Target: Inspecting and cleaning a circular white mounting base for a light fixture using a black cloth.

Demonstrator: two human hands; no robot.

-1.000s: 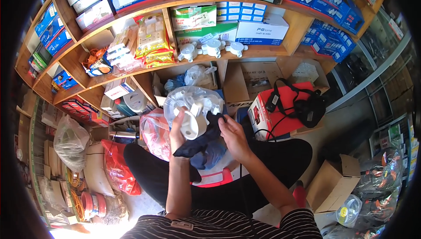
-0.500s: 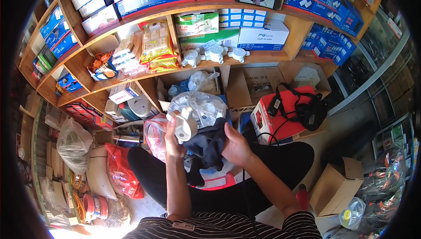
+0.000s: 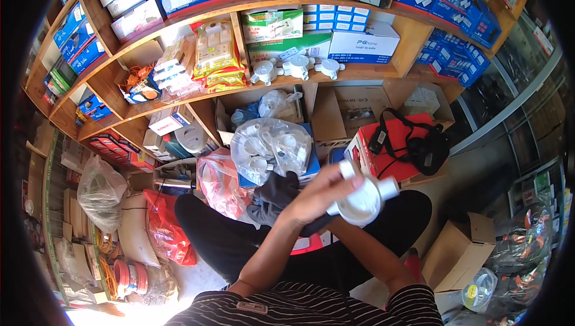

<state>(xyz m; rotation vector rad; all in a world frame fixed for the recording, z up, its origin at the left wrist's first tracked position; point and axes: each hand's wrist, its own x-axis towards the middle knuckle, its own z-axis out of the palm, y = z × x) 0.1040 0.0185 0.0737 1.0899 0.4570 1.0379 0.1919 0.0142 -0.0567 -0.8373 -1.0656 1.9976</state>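
And here's my left hand (image 3: 320,194), crossing over in front of my right wrist (image 3: 341,225), fingers and thumb gripping the white fitting (image 3: 362,204)! The fitting is up in the air, to the right of the clear bag (image 3: 271,146) and nearer to me, its round hollow side facing up, its edges blurred. My right hand? Tucked behind the left; I can't tell whether it's clasping anything. The dark cloth (image 3: 275,193) bunches up on my side of the clear bag, beside my left wrist; whether it touches the plastic, I can't say. Inside that bag, more white pieces show through. Up on the shelf (image 3: 359,76) beyond it, three fittings (image 3: 297,66) sit in a row; the red box (image 3: 392,137) stands to its right.

So which step is this? I'd call it wiping: one fitting in hand, cloth close by. The next move, I judge, calls for a steady grip, the fitting turned, and cloth against any unwiped side without snagging its stubs.
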